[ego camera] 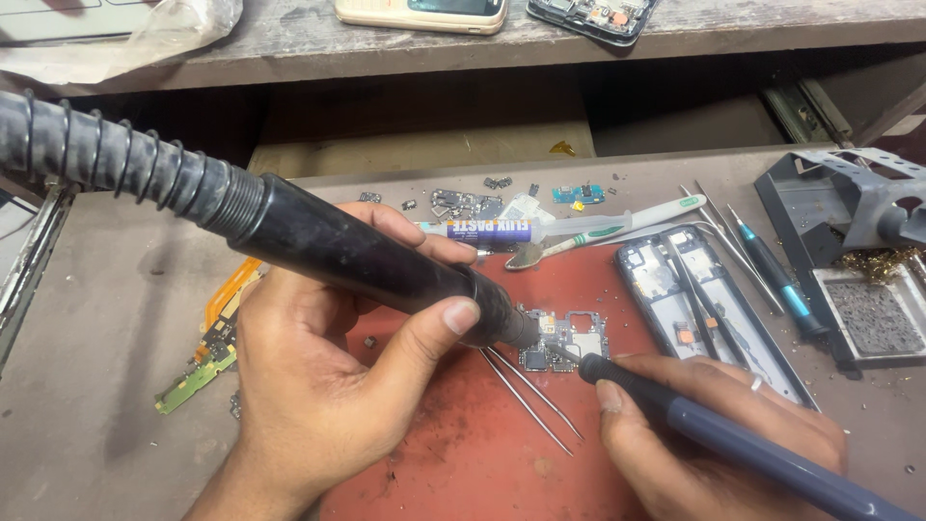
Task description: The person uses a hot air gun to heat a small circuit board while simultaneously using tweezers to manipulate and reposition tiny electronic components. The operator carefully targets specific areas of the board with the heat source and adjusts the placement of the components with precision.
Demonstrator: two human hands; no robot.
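Head view: left hand (318, 386) is gripping a hot-air wand (367, 256), its nozzle hiding part of the board (569, 342); right hand (714, 434), cut off below, is pinching an iron (733, 439).

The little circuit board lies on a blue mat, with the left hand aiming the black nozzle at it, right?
Not quite: the head view shows the circuit board lying on a red mat, not blue. The left hand does aim the black nozzle at it.
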